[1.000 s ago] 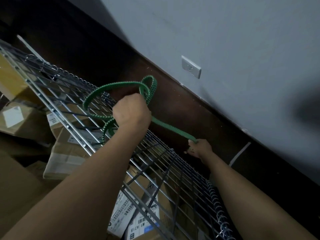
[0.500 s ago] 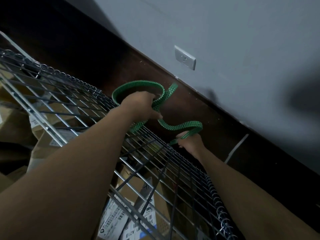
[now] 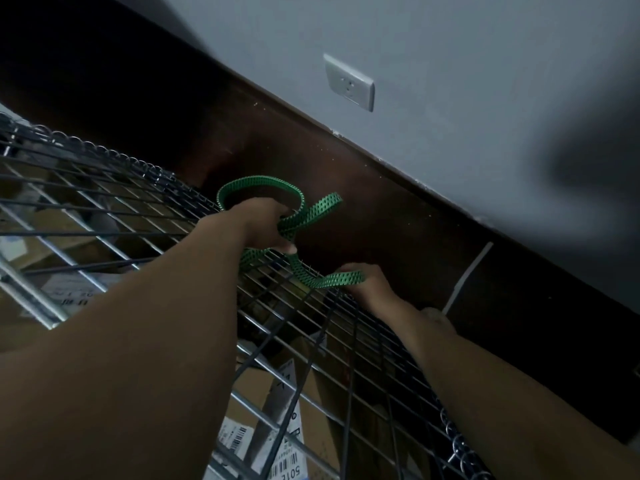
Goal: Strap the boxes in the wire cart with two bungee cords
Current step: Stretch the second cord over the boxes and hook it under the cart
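Watching the head feed, I see both hands up at the far edge of the wire cart (image 3: 104,216), just past the middle of the frame. The left hand (image 3: 258,225) reaches in from the lower left with its fingers curled tight around the green bungee cord (image 3: 258,181), a flat perforated strap. One loop arcs above the knuckles and a short free length pokes out to the right. From under that fist the cord runs down and right across the top wires of the mesh to the right hand (image 3: 369,284), a little right of centre. That hand's fingers are bent over the cart's edge and hold the cord's end, which lies across them. The fingertips are hidden, so I cannot tell how the cord meets the wire there. The stretch between the hands hangs slack and wavy.

Below the mesh the boxes (image 3: 313,420) sit inside the cart. They are brown cardboard with white barcode labels at the bottom centre, and dimmer cartons show at the left edge. A wire coil (image 3: 457,441) binds the cart's panels at the lower right. Behind the cart runs a dark baseboard (image 3: 398,216), and above it a grey wall (image 3: 485,81) carries a white outlet (image 3: 349,83) in the upper middle.
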